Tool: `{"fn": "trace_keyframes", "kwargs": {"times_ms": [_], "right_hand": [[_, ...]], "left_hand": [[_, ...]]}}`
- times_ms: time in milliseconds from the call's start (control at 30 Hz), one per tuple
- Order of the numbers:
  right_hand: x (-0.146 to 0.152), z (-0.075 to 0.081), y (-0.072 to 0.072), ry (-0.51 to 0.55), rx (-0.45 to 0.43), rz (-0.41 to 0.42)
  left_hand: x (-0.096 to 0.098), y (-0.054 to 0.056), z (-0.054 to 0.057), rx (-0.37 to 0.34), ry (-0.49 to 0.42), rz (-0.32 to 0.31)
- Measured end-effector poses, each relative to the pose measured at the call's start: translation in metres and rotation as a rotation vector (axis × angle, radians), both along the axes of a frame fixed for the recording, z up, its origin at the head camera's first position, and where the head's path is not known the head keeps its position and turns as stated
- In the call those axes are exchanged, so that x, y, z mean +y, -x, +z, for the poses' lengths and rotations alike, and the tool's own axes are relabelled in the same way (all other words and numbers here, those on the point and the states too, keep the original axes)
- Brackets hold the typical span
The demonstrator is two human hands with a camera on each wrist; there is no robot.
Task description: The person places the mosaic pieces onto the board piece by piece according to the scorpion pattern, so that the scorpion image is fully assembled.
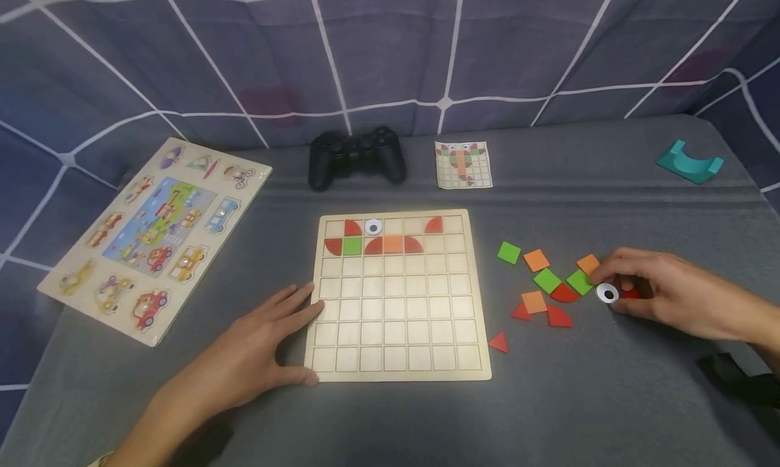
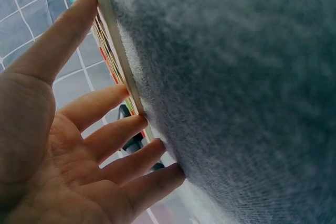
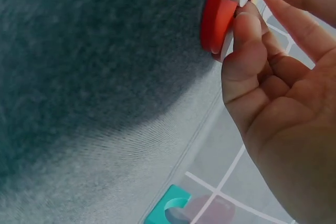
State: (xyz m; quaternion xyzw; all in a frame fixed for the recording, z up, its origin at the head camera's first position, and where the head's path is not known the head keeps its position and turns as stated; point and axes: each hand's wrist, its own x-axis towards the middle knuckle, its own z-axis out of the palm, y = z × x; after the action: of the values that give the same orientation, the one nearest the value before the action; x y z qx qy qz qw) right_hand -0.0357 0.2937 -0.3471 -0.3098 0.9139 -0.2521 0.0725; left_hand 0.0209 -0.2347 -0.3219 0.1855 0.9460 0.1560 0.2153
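Note:
A square wooden grid board [image 1: 396,318] lies in the middle of the table, with red, green and orange pieces and one eye disc [image 1: 374,227] in its upper rows. My left hand [image 1: 252,352] steadies its left edge; in the left wrist view the spread fingertips [image 2: 137,121] touch the rim. To the right of the loose pieces, my right hand [image 1: 664,291] pinches a white eye disc [image 1: 607,293] with a black centre. Red pieces [image 3: 218,24] lie under that hand, partly hidden by its fingers.
Loose green squares [image 1: 508,252], orange squares [image 1: 536,260] and red pieces [image 1: 559,316] lie right of the board. Behind it are a black game controller [image 1: 357,157] and a pattern card [image 1: 463,165]. A picture puzzle [image 1: 158,237] lies left, a teal holder [image 1: 690,162] far right.

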Motion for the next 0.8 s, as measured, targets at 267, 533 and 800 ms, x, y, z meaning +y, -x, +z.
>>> {"fn": "trace_keyframes", "kwargs": {"times_ms": [267, 533, 800], "right_hand": [[-0.004, 0.002, -0.004, -0.044, 0.061, -0.052], [-0.028, 0.016, 0.005, -0.057, 0.052, -0.021], [-0.082, 0.033, 0.027, -0.004, 0.021, 0.035]], "left_hand": [[0.0, 0.002, -0.001, 0.02, -0.014, -0.032], [-0.001, 0.001, -0.002, 0.03, -0.012, -0.036], [0.0, 0.001, -0.002, 0.024, -0.01, -0.024]]}}
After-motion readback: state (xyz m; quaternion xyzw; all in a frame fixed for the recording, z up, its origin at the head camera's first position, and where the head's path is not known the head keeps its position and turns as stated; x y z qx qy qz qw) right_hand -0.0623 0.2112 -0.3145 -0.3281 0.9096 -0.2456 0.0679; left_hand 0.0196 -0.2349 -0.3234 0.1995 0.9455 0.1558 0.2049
